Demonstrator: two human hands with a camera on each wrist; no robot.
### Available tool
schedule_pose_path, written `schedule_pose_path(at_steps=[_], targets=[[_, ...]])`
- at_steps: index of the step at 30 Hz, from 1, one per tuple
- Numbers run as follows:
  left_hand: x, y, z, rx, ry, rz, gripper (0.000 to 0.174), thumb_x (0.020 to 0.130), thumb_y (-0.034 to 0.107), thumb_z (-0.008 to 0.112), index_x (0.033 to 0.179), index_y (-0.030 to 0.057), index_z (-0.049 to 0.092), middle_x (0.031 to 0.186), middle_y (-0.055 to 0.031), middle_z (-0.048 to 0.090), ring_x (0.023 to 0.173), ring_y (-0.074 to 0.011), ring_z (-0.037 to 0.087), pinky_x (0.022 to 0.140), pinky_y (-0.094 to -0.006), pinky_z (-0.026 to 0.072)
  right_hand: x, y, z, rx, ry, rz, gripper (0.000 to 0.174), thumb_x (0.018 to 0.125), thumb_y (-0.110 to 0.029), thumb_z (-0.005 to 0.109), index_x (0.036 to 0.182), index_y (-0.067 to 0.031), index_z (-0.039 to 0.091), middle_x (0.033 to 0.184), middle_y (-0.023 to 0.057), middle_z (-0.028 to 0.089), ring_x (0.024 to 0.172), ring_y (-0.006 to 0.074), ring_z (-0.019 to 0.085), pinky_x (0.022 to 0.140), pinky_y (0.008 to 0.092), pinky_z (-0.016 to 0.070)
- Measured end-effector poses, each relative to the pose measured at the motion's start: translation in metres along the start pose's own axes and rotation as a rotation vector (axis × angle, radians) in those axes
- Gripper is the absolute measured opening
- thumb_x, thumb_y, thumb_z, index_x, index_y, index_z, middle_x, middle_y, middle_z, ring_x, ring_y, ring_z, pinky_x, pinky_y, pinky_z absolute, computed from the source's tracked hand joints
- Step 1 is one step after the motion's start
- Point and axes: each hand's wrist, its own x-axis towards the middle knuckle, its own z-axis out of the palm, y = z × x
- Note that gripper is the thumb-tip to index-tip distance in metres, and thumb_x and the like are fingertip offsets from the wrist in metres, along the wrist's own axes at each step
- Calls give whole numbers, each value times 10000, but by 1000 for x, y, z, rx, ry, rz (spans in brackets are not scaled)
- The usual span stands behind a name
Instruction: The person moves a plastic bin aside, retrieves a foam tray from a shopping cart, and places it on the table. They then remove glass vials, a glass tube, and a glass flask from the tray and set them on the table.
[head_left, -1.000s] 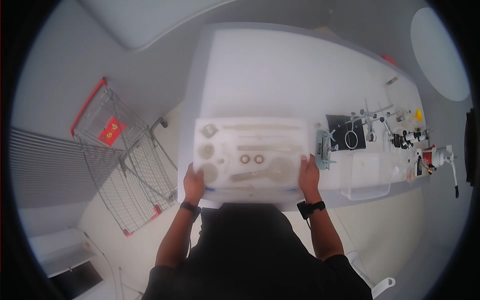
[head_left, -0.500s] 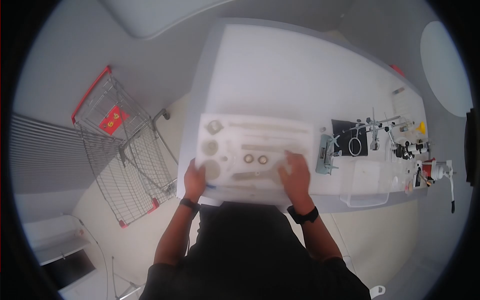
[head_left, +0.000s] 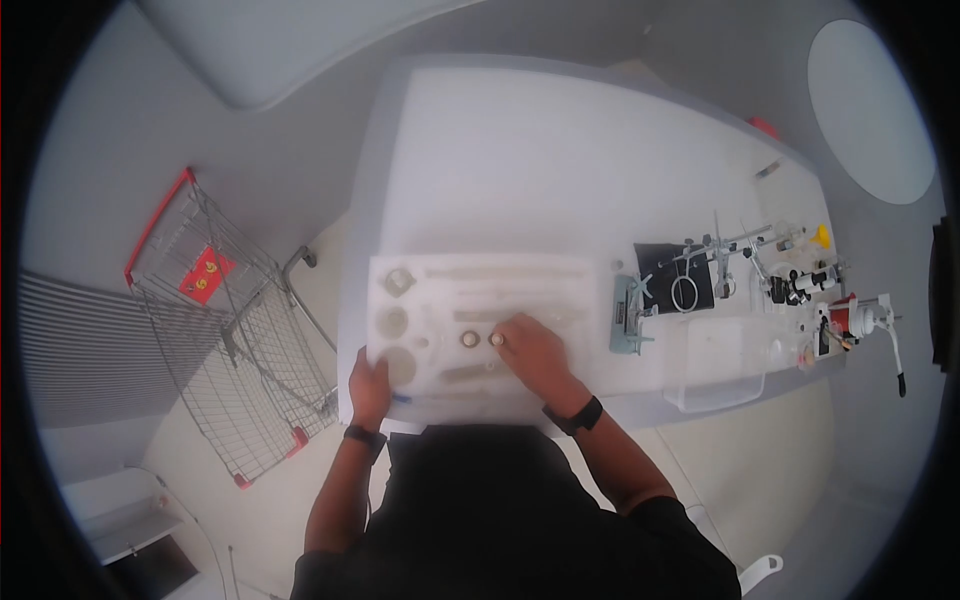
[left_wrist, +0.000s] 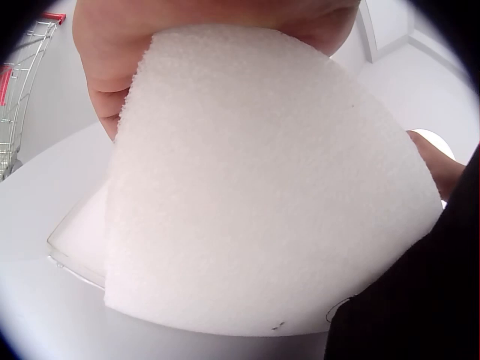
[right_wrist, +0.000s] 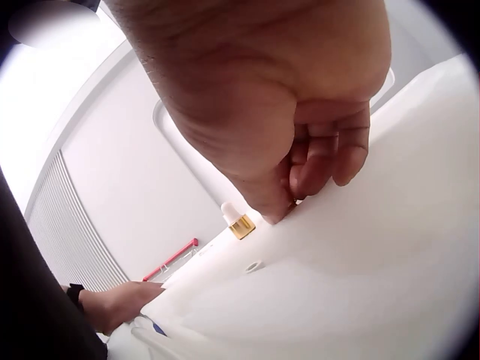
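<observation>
Grey floor surrounds the white desk (head_left: 560,150) you stand at, and a wire shopping trolley (head_left: 230,330) with a red handle stands on that floor, well off to the left of your left grip (head_left: 370,385). Between your two grips and stretching away from them lies the wide white foam tray (head_left: 480,275), flat on the near part of the desk, with its cut-out pockets holding pale pieces that are too blurred to name. To the right of your right grip (head_left: 530,350), a clear plastic box (head_left: 715,365) sits at the desk's near edge. Just beyond that box is a black mat (head_left: 672,272) with metal clamps and small lab pieces crowded around it. Your left grip is closed on the tray's near left corner, the thumb on top of the foam and the corner bent up a little in the wrist view. Your right grip rests on the middle of the tray with its fingers curled under the palm. Its thumb tip is down on the foam just beside the right gold-ringed piece (head_left: 497,339); I cannot tell whether it touches or pinches that piece. The left gold-ringed piece (head_left: 470,339) sits just beside the first one, a little farther from your fingertips.
</observation>
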Motion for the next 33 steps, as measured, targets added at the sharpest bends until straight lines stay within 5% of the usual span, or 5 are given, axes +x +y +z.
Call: schedule_pose_path(at_steps=[8, 13, 16, 20, 33], targets=[[1, -4, -1, 64, 8, -36, 460, 1065, 217, 643, 1478, 14, 646, 1306, -293, 781, 1226, -492, 746, 1055, -547, 587, 0, -14, -16, 26, -16, -31, 107, 1020, -183, 775, 1103, -123, 743, 1068, 62, 694, 1005, 309, 712, 819, 460, 594], [0, -4, -1, 127, 28, 28, 448, 1093, 224, 639, 1476, -9, 627, 1269, -297, 793, 1199, -481, 767, 1038, -535, 598, 9, -33, -54, 214, 85, -51, 213, 983, -136, 814, 1179, -90, 744, 1177, 114, 759, 1090, 346, 743, 936, 443, 613], [-1, 1, -6, 130, 60, 49, 450, 1093, 232, 634, 1484, 8, 625, 1270, -308, 782, 1197, -519, 745, 1033, -565, 590, 30, -31, -71, 335, 152, 112, 237, 998, -76, 829, 1224, -60, 758, 1188, 110, 791, 1047, 282, 793, 937, 391, 631], [-2, 15, -9, 115, 3, -35, 462, 1092, 237, 648, 1503, 27, 630, 1318, -293, 769, 1237, -501, 729, 1063, -559, 579, 98, -10, -85, 361, 225, 90, 251, 1012, -75, 823, 1250, -45, 751, 1128, 108, 814, 1014, 220, 818, 919, 359, 662], [5, -1, -5, 146, -10, -156, 560, 1062, 228, 703, 1587, 55, 612, 1463, -242, 733, 1379, -443, 676, 1186, -511, 540, 346, 70, 42, -128, -169, -168, 156, 973, -182, 809, 1054, -70, 738, 1007, 145, 755, 941, 350, 749, 836, 468, 603]])
